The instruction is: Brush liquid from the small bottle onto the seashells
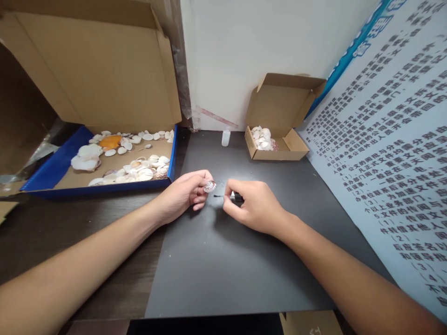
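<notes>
The left hand point(182, 194) pinches a shell point(210, 186), likely by its edge to expose its face. The right hand point(256, 203) pinches a brush point(218, 196) pointing left.

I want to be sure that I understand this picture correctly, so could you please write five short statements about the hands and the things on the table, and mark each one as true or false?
1. The left hand holds a speckled shell. True.
2. The right hand holds a brush with a dark tip. True.
3. The small cardboard box is shut. False: it is open, and shells show inside.
4. The orange shell lies in the small cardboard box. False: it lies in the larger, blue-sided box.
5. The whitish bottle is in the left hand. False: it is on the grey board.
</notes>
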A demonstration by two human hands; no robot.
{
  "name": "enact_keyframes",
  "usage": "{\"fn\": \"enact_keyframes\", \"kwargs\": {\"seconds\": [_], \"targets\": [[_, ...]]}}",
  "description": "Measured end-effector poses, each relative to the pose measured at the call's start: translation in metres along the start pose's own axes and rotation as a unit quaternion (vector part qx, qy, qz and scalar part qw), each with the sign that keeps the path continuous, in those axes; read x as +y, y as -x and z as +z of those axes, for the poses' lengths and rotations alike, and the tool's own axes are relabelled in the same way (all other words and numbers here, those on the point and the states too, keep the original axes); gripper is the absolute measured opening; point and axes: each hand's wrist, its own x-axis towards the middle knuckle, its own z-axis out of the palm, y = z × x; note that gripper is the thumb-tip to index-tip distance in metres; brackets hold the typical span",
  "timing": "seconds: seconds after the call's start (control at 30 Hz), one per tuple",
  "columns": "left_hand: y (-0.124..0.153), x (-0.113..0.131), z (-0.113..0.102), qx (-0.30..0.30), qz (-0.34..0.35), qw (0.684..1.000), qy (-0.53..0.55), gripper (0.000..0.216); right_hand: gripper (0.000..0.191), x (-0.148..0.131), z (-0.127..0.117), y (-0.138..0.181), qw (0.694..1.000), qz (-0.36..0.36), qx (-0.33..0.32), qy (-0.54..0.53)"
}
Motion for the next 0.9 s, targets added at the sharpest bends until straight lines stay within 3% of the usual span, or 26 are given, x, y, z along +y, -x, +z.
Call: {"fn": "enact_keyframes", "kwargs": {"seconds": [0.07, 0.23, 0.4, 0.57, 0.77, 0.9], "targets": [[-0.0002, -0.0006, -0.0006, -0.003, 0.003, 1.000, 0.001, 0.012, 0.009, 0.0002, 0.0004, 0.0005, 1.000, -0.006, -0.015, 0.004], [0.0000, -0.0031, -0.0018, -0.017, 0.005, 1.000, -0.014, 0.012, 0.010, 0.0013, -0.0001, 0.0008, 0.996, -0.041, 0.066, -0.035], [0.0002, -0.0040, -0.0034, -0.034, 0.022, 0.999, -0.028, 0.012, 0.009, 0.0011, -0.0013, 0.0014, 0.999, -0.023, 0.027, 0.028], [0.0003, -0.0051, -0.0046, -0.049, 0.026, 0.997, -0.046, 0.013, 0.009, 0.0011, -0.0022, 0.0007, 0.996, -0.050, 0.077, -0.010], [0.0006, -0.0060, -0.0039, -0.051, 0.034, 0.996, -0.064, 0.013, 0.008, 0.0031, -0.0017, 0.0006, 0.998, -0.054, 0.034, 0.021], [-0.0005, -0.0072, -0.0048, -0.053, 0.034, 0.996, -0.070, 0.015, 0.007, 0.0024, -0.0032, 0.0002, 0.997, -0.046, 0.048, 0.023]]}}
